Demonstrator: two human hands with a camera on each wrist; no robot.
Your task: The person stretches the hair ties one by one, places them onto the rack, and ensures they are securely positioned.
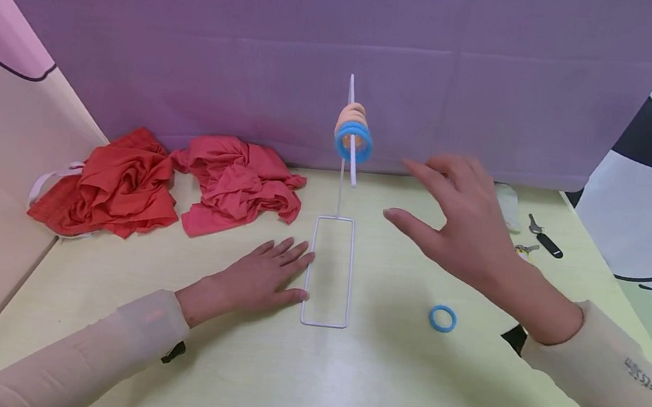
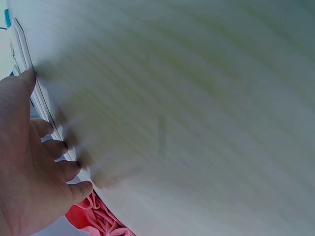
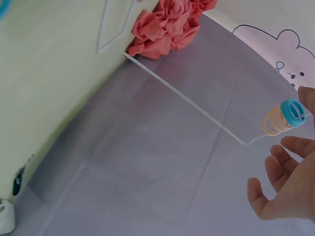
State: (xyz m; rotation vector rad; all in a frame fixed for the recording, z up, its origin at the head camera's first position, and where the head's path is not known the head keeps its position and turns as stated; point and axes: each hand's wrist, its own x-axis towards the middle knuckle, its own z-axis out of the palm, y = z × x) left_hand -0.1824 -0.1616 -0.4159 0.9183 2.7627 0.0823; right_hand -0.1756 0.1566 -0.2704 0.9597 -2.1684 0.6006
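Note:
A white wire stand (image 1: pixel 351 275) has its rectangular base on the table and an upright that bends into an arm at the top. Several peach rings (image 1: pixel 350 113) and blue rings (image 1: pixel 362 145) hang on that arm. My left hand (image 1: pixel 257 278) lies flat on the table, its thumb and fingertips touching the base's left side. To the right of the hung rings my right hand (image 1: pixel 464 223) is raised in the air, thumb and fingers apart, holding nothing. One loose blue ring (image 1: pixel 432 318) lies on the table below the right hand.
A red cloth (image 1: pixel 118 186) with a white strap and a pinkish-red cloth (image 1: pixel 236 181) lie crumpled at the back left. Keys with a black tag (image 1: pixel 549 245) and a whitish pouch (image 1: pixel 508 207) sit at the back right. A purple curtain (image 1: pixel 226 67) hangs behind the table.

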